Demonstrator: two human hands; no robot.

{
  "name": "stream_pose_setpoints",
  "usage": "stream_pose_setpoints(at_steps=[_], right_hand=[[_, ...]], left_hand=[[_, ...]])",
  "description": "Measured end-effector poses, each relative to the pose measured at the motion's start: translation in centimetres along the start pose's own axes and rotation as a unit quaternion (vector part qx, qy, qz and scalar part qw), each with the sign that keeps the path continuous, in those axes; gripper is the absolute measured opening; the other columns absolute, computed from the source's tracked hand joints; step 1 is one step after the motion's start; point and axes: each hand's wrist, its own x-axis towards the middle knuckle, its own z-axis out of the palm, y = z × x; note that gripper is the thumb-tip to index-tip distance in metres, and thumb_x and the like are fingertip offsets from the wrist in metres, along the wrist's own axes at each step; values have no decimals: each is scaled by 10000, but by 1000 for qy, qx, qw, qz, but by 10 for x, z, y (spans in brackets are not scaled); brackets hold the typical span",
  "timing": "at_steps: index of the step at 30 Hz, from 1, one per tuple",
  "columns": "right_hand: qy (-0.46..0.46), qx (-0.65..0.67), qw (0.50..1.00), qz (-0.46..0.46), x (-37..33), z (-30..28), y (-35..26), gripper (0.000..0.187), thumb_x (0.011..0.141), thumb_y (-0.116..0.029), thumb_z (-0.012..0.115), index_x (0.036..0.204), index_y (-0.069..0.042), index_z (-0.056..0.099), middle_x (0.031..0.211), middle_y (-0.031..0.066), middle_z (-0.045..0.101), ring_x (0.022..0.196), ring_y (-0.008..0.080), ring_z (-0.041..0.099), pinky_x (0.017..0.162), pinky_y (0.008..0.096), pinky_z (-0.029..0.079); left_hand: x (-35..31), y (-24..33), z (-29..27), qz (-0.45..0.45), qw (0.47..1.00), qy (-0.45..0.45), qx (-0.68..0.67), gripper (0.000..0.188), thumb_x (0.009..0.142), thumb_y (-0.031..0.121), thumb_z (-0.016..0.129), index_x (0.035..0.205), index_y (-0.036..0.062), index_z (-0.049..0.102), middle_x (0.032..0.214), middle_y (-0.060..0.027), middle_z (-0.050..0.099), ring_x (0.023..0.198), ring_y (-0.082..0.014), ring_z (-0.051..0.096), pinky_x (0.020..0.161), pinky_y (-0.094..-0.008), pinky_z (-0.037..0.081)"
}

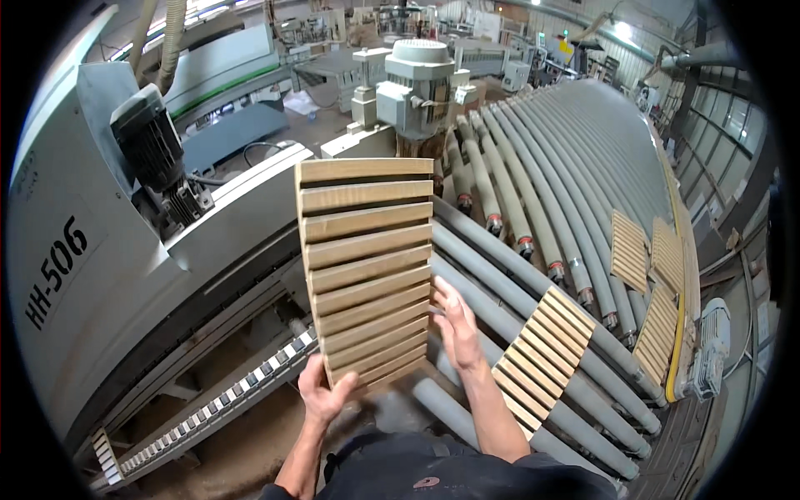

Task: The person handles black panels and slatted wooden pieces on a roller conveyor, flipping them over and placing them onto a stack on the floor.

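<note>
Slatted panel [368, 271], wooden: held up, left of the grey rollers [618, 390]. Left hand [327, 392]: fingers pinching its lower left corner. Right hand [457, 332]: at its right edge, fingers partly hidden; cannot tell whether they grip. Second panel [546, 360]: lying across rollers. Motor [419, 96]: beyond.

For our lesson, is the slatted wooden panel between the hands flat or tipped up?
Tipped up: the slatted panel widens toward its raised end.

Head-worn fisheye view, facing down and forward; close above left hand [326, 397], right hand [458, 332]
</note>
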Motion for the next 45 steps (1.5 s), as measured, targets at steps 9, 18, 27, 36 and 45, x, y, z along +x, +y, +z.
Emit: stream_pose_setpoints(at_steps=[9, 18, 27, 36, 45], right_hand=[[-212, 269, 939, 10, 26, 22, 49, 545, 1102, -482, 547, 1344, 0, 630, 1088, 61, 683, 999, 160, 642, 899, 307, 533], [-319, 362, 875, -41, 4, -21, 20, 619, 1103, -550, 512, 1355, 11, 586, 1184, 144, 648, 1155, 215, 611, 1000, 352, 515], [-223, 372, 899, -63, -47, -94, 16, 782, 1067, -631, 517, 1475, 36, 479, 1372, 221, 547, 1306, 303, 539, 1105, 421, 459], [96, 241, 960, -104, -145, -225, -30, 968, 1031, -712, 522, 1594, 60, 372, 1559, 298, 446, 1456, 391, 466, 1210, 489, 404], [384, -387, 838, -4, -235, -280, -29, 964, 966, -421, 772, 1644, 96, 323, 1462, 352, 561, 1386, 467, 563, 1183, 521, 465]], left_hand=[[-67, 19, 38, 274, 947, -65, 153, 699, 745, -5, 820, 1408, -1, 599, 1385, -302, 660, 1209, -467, 680, 1031, -526, 559], [-69, 64, 66, 172, 914, -283, 236, 1104, 726, 521, 955, 1598, 39, 480, 1700, -293, 357, 1574, -518, 323, 1266, -614, 301], [14, 25, 101, -172, 911, -374, 37, 929, 832, 582, 892, 1448, -44, 589, 1392, -205, 622, 1280, -306, 586, 1101, -440, 456], [-43, -1, 223, -363, 840, -371, -159, 683, 798, 445, 981, 1195, -44, 719, 1048, -72, 766, 893, -158, 709, 804, -325, 577], [-50, -24, 294, -339, 845, -412, -42, 652, 872, 365, 931, 1220, -130, 688, 1063, -151, 768, 887, -187, 727, 815, -337, 591]])
